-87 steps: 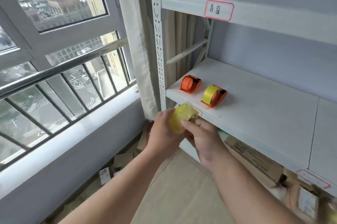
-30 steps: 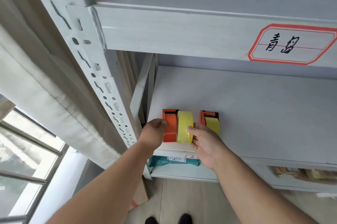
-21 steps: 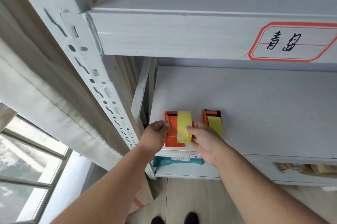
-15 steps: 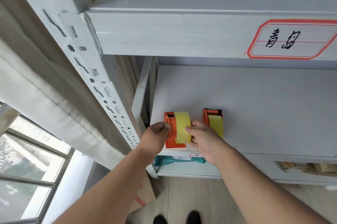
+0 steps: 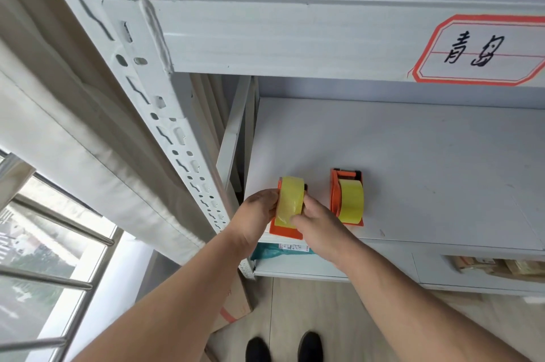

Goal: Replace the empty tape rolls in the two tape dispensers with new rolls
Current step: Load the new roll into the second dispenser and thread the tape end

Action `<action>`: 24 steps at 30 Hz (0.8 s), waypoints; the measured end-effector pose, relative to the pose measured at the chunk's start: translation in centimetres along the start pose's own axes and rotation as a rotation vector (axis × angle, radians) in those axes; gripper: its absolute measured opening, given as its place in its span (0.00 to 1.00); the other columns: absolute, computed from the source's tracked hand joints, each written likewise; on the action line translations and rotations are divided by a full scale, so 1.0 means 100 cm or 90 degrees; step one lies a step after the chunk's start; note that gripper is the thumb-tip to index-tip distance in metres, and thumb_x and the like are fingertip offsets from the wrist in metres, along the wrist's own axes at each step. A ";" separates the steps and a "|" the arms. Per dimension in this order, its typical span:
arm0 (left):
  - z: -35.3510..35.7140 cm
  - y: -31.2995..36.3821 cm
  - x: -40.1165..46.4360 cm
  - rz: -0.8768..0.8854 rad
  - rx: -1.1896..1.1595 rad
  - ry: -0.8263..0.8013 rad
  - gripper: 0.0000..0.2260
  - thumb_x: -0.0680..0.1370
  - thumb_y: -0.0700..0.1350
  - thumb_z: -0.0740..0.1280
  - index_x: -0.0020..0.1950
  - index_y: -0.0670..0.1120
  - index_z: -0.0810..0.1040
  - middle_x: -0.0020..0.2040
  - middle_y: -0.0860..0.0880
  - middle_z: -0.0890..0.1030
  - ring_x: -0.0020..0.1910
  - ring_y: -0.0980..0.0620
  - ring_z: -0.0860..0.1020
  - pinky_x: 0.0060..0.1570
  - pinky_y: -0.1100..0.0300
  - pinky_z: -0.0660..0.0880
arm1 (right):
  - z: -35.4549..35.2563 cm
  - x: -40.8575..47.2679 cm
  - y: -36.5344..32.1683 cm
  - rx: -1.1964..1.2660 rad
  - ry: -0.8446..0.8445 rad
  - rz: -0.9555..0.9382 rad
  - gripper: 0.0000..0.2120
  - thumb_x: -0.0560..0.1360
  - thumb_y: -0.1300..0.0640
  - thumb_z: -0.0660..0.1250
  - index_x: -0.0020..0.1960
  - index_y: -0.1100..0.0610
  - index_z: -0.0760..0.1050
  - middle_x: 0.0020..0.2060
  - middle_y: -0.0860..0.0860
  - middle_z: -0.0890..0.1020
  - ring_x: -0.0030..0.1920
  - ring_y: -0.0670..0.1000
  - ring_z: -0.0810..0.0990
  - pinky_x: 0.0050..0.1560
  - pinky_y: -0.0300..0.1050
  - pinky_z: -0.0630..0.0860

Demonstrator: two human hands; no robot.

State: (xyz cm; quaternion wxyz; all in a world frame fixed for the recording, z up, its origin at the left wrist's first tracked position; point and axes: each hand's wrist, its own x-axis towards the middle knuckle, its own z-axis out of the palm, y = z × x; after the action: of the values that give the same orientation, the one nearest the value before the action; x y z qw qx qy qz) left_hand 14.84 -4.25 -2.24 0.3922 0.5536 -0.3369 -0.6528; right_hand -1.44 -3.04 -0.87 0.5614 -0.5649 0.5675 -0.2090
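Note:
Two orange tape dispensers stand near the front edge of the white shelf (image 5: pixel 427 161). On the left dispenser (image 5: pixel 284 231) sits a yellow tape roll (image 5: pixel 290 201), which covers most of it. My left hand (image 5: pixel 258 211) grips the dispenser and roll from the left side. My right hand (image 5: pixel 317 224) presses its fingers on the roll from the right. The right dispenser (image 5: pixel 334 199) stands untouched beside them with its own yellow roll (image 5: pixel 351 204) in it.
An upper shelf beam carries a red-bordered label (image 5: pixel 480 50) overhead. A perforated metal upright (image 5: pixel 177 137) and a beige curtain (image 5: pixel 73 131) lie to the left, by a barred window (image 5: pixel 44 273). Packages fill the lower shelf (image 5: pixel 501 267). My shoes (image 5: pixel 284 347) show on the floor.
The yellow roll has moved left and down over the left dispenser until it covers it. Both hands have closed in around the roll.

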 end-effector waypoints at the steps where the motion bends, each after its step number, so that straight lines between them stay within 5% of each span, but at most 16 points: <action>1: 0.000 -0.002 0.002 -0.004 -0.010 0.005 0.16 0.84 0.43 0.59 0.62 0.38 0.83 0.59 0.37 0.86 0.62 0.41 0.84 0.69 0.49 0.77 | 0.000 -0.002 0.004 -0.064 -0.006 -0.009 0.36 0.76 0.52 0.66 0.81 0.38 0.58 0.66 0.47 0.81 0.64 0.52 0.81 0.71 0.58 0.76; 3: 0.003 -0.003 0.006 -0.022 -0.036 0.009 0.16 0.84 0.45 0.59 0.63 0.40 0.83 0.58 0.41 0.88 0.63 0.43 0.84 0.69 0.50 0.77 | 0.002 -0.007 0.009 -0.219 0.027 -0.056 0.51 0.77 0.53 0.71 0.84 0.40 0.36 0.75 0.48 0.72 0.67 0.54 0.80 0.68 0.53 0.79; 4: 0.004 -0.004 0.008 -0.024 -0.041 0.001 0.16 0.85 0.46 0.59 0.64 0.42 0.83 0.59 0.42 0.88 0.63 0.44 0.84 0.70 0.50 0.76 | 0.003 -0.008 0.012 -0.312 0.072 -0.109 0.52 0.78 0.54 0.71 0.84 0.41 0.35 0.77 0.50 0.69 0.67 0.55 0.80 0.64 0.51 0.81; 7: 0.005 -0.005 0.010 -0.012 -0.049 -0.019 0.18 0.85 0.47 0.58 0.67 0.42 0.82 0.61 0.42 0.87 0.64 0.44 0.84 0.72 0.48 0.75 | 0.000 -0.008 0.021 -0.506 0.229 -0.279 0.39 0.79 0.53 0.73 0.83 0.45 0.57 0.76 0.54 0.71 0.60 0.58 0.84 0.49 0.53 0.86; 10: 0.003 -0.005 0.011 -0.004 -0.052 -0.030 0.19 0.85 0.46 0.56 0.67 0.40 0.81 0.62 0.40 0.86 0.64 0.42 0.83 0.71 0.48 0.75 | -0.004 -0.005 0.026 -0.578 0.339 -0.370 0.20 0.76 0.54 0.77 0.67 0.52 0.81 0.69 0.56 0.79 0.51 0.57 0.87 0.38 0.50 0.86; 14: 0.003 -0.009 0.006 0.005 -0.034 -0.043 0.18 0.84 0.41 0.55 0.65 0.38 0.82 0.60 0.37 0.86 0.60 0.41 0.84 0.63 0.55 0.79 | -0.007 0.000 0.018 -0.572 0.376 -0.476 0.02 0.75 0.59 0.74 0.46 0.56 0.86 0.50 0.55 0.84 0.46 0.59 0.82 0.44 0.52 0.82; 20: 0.000 -0.025 -0.007 0.002 0.081 0.012 0.10 0.80 0.40 0.66 0.58 0.42 0.83 0.43 0.49 0.87 0.41 0.57 0.82 0.45 0.63 0.75 | -0.004 0.013 -0.001 -0.295 0.313 -0.205 0.09 0.82 0.51 0.65 0.51 0.53 0.82 0.45 0.50 0.86 0.48 0.54 0.82 0.47 0.50 0.80; 24: 0.002 -0.033 -0.009 0.030 0.134 0.007 0.11 0.81 0.47 0.73 0.57 0.41 0.82 0.48 0.49 0.89 0.45 0.57 0.86 0.45 0.70 0.77 | -0.014 0.020 -0.022 -0.250 0.274 -0.143 0.09 0.84 0.52 0.63 0.45 0.51 0.75 0.39 0.45 0.79 0.42 0.51 0.78 0.37 0.43 0.70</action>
State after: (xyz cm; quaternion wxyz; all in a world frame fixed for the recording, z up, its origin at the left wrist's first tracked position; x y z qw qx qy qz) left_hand 14.26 -1.96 -4.69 0.3492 0.5872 -0.4146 -0.6011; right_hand -1.27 -5.98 0.61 0.2823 -0.6643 0.6369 -0.2709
